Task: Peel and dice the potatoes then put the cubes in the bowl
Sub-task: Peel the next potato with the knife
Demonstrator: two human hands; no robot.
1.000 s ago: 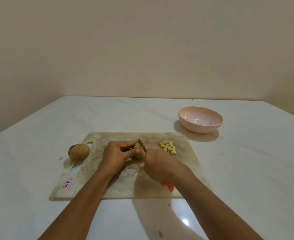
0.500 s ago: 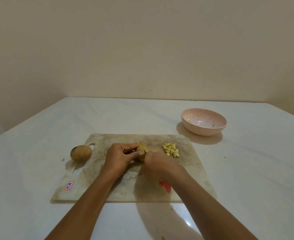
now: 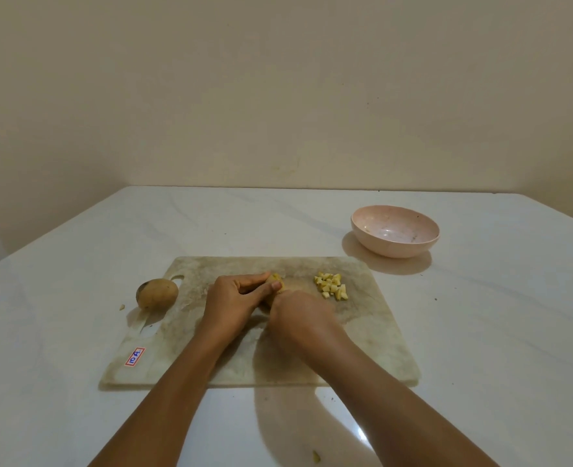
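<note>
Now the blade raised a second ago is hidden: the right hand [image 3: 300,315], clenched round the knife, has dropped onto the potato piece [image 3: 276,283] at mid cutting board [image 3: 362,348], which the left hand [image 3: 236,298] pinches. Likely another cut made. The diced cubes [image 3: 331,286] wait on the board's right side, short of the pink bowl [image 3: 395,235].

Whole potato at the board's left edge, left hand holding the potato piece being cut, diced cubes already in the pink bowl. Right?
One thing is off. The diced cubes are not in the pink bowl. The head view shows them piled on the cutting board, on its far right part. The rest holds: the whole potato sits at the board's left edge, and the left hand holds the potato piece.
</note>
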